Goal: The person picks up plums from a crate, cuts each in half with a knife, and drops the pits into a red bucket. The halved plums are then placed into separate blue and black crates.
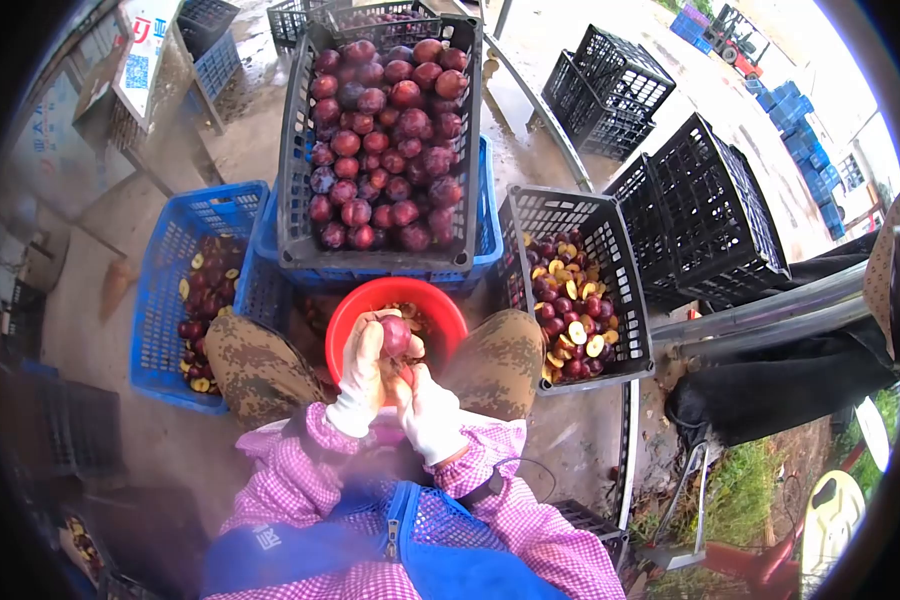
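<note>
Over the red bucket (342, 325), my left hand (363, 372) in a pale glove is closed around a whole plum (396, 336). Just below it, my right hand (428, 412), also gloved, is closed with its fingers close to the plum. A small reddish bit shows at its fingertips, but I cannot make out what it grips. Cut pieces lie inside the bucket. Beyond the bucket, a black crate (292, 215) full of whole plums (375, 140) rests on a blue crate (488, 215).
At left stands a blue crate (160, 300) holding halved plums. A black crate (625, 260) on the right holds halved plums with yellow flesh. Farther right are stacked black crates (710, 220) and a metal rail (770, 315). My knees flank the bucket.
</note>
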